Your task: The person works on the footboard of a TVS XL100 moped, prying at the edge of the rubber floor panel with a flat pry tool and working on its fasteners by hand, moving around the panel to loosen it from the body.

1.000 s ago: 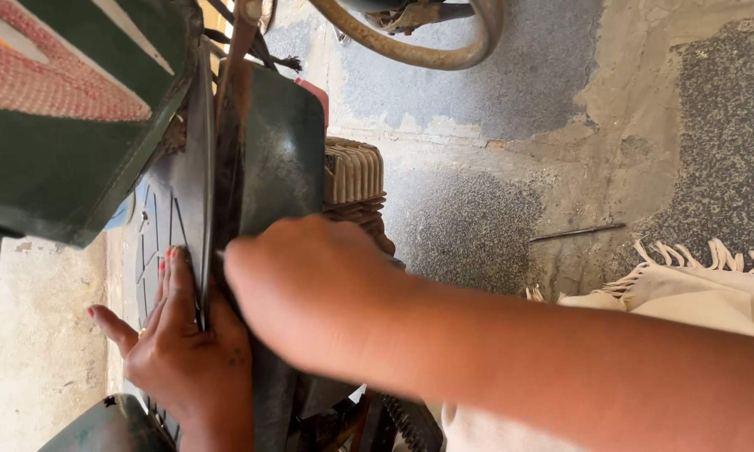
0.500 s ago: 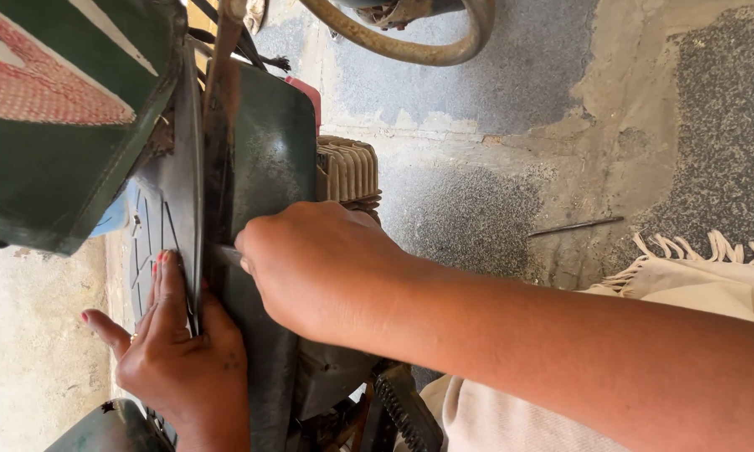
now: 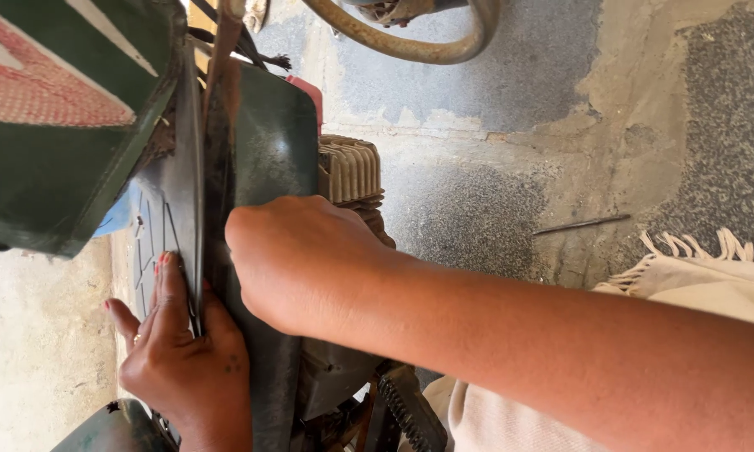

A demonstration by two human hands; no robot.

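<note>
The left hand (image 3: 184, 368) lies spread flat on the dark ribbed rubber mat (image 3: 163, 226) at the near left, apparently steadying it, while the right hand (image 3: 297, 259), curled shut, presses against the dark green metal panel (image 3: 268, 151) beside the finned engine cylinder (image 3: 349, 172).

Off to the far side of my fingers I see a ribbed engine cylinder (image 3: 349, 172), tan and finned, just beside a red part (image 3: 308, 92). Above it a curved tan hose (image 3: 410, 46) loops across rough concrete floor (image 3: 511, 92), grey with sandy patches. A thin metal rod (image 3: 582, 224) lies on that floor, well apart from my fingers. Near it sits a cream cloth with a fringe (image 3: 695, 272). On the other side I see a green box with a red woven patch (image 3: 50, 125). Below, a toothed black part (image 3: 406, 414) shows.
</note>
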